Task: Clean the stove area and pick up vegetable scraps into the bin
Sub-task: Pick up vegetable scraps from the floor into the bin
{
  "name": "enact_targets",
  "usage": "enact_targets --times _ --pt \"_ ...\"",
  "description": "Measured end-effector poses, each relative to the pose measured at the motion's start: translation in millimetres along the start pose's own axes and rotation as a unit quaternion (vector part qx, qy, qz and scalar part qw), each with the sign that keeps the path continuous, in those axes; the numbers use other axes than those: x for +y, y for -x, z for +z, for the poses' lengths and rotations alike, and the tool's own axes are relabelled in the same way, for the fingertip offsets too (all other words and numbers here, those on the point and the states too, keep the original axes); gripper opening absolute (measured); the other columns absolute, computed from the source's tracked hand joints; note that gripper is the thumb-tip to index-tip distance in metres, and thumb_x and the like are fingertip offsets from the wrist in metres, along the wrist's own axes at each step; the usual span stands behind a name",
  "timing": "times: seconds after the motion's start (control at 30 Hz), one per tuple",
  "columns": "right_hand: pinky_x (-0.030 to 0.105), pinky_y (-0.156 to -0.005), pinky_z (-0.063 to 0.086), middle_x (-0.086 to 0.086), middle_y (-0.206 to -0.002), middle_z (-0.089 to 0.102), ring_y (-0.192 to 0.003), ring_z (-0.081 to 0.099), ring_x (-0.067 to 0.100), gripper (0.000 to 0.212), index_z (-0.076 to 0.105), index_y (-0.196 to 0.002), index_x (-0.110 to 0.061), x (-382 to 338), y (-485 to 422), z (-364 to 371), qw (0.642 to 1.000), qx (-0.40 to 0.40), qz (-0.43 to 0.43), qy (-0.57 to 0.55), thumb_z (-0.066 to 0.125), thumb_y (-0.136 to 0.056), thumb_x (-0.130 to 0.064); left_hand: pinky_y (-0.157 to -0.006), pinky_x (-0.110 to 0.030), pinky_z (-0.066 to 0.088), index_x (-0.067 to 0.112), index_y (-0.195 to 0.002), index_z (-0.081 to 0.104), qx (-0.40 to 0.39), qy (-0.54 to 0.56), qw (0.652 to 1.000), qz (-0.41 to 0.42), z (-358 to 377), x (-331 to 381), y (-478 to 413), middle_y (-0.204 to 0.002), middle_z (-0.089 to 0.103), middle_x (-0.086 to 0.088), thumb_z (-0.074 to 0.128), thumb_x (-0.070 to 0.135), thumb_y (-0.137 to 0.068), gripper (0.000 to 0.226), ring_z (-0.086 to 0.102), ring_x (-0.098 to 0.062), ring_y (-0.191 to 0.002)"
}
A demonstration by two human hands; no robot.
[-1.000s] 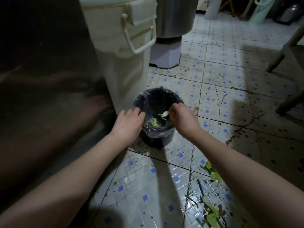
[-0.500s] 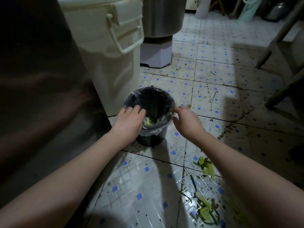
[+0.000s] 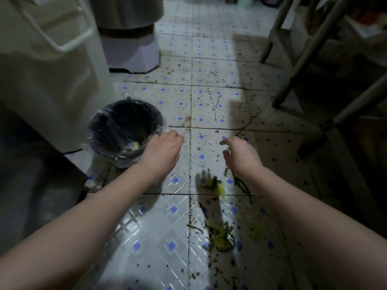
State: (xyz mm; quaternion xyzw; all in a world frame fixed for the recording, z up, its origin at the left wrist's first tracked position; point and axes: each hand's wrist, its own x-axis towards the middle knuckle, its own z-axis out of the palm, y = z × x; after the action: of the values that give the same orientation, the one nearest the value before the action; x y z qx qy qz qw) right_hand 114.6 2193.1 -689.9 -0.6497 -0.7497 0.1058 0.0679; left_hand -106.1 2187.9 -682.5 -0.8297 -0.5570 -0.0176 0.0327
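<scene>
The left hand (image 3: 162,148), loosely curled and empty, sits just beside the rim of the bin (image 3: 125,101); the right hand (image 3: 240,153) hovers likewise over the floor (image 3: 209,65). Green vegetable scraps (image 3: 218,187) lie on the floor below it.

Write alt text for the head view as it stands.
Two empty hands reach over a dirty tiled floor: the left hand beside a lined black bin, the right hand near green vegetable scraps lying on the tiles.
</scene>
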Motion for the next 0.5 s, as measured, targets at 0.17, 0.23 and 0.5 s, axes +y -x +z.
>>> enact_targets --times 0.17,0.23,0.5 --pt "0.039 -0.088 0.048 0.007 -0.124 0.058 -0.113 0.054 0.027 0.037 0.055 -0.126 -0.017 31 18 -1 0.999 -0.024 0.039 -0.001 0.049 -0.09 -0.008 -0.085 -0.039 0.038 0.014 -0.119 0.047 -0.033 0.017 0.999 0.025 23 23 -8 -0.12 0.051 -0.009 0.044 0.018 -0.092 0.027 0.05 -0.029 -0.105" --pt "0.039 -0.089 0.048 0.006 -0.123 0.058 -0.111 0.055 0.027 0.037 0.055 -0.125 -0.016 39 24 1 0.999 -0.029 0.044 0.0 0.049 -0.09 -0.006 -0.085 -0.038 0.038 0.013 -0.12 0.046 -0.048 0.03 0.998 0.03 34 32 -10 -0.12 0.051 -0.009 0.045 0.017 -0.092 0.028 0.05 -0.028 -0.106" --pt "0.026 -0.09 0.048 0.006 -0.12 0.059 -0.107 0.057 0.019 0.039 0.059 -0.12 -0.013 68 35 33 0.99 -0.037 0.105 -0.09 0.054 -0.086 0.006 -0.092 -0.036 0.038 0.014 -0.123 0.042 -0.121 0.03 0.991 0.044 70 56 -11 -0.122 0.05 -0.007 0.044 0.016 -0.094 0.03 0.049 -0.025 -0.11"
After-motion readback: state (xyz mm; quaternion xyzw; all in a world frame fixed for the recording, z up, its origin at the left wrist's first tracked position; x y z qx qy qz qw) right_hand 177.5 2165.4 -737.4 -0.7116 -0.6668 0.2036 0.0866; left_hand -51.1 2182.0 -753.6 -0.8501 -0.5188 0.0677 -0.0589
